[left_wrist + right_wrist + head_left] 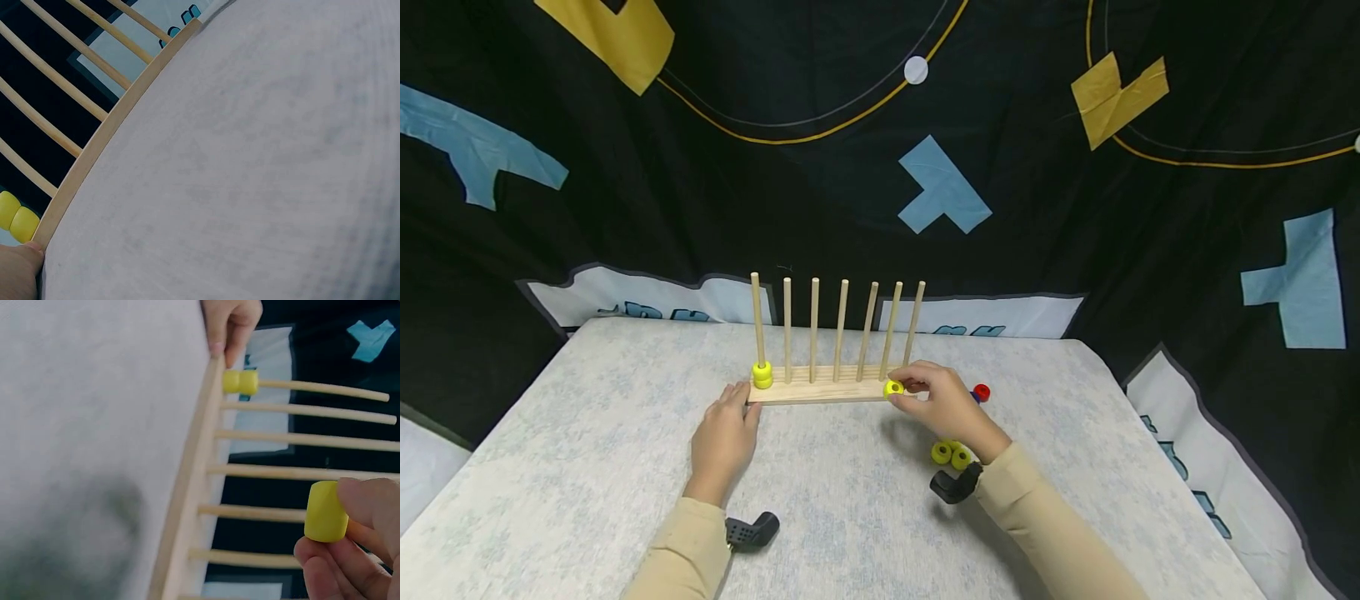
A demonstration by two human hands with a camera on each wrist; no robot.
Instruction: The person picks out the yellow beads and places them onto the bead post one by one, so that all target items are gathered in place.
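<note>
A wooden peg rack (820,390) with several upright pegs stands on the table. Two yellow beads (762,375) are stacked at the foot of its leftmost peg. My left hand (724,437) grips the left end of the base, thumb at the front; in the left wrist view only part of that hand (19,270) shows at the lower left corner. Between thumb and fingers my right hand (943,404) pinches a yellow bead (327,511), its hole visible in the head view. This bead is held in front of the pegs near the rack's right end.
Loose yellow beads (942,452) lie on the table below the right wrist. Beyond the right hand are a red bead (982,392) and a blue one, partly hidden. A black cloth (820,208) with taped shapes hangs behind the table (835,500).
</note>
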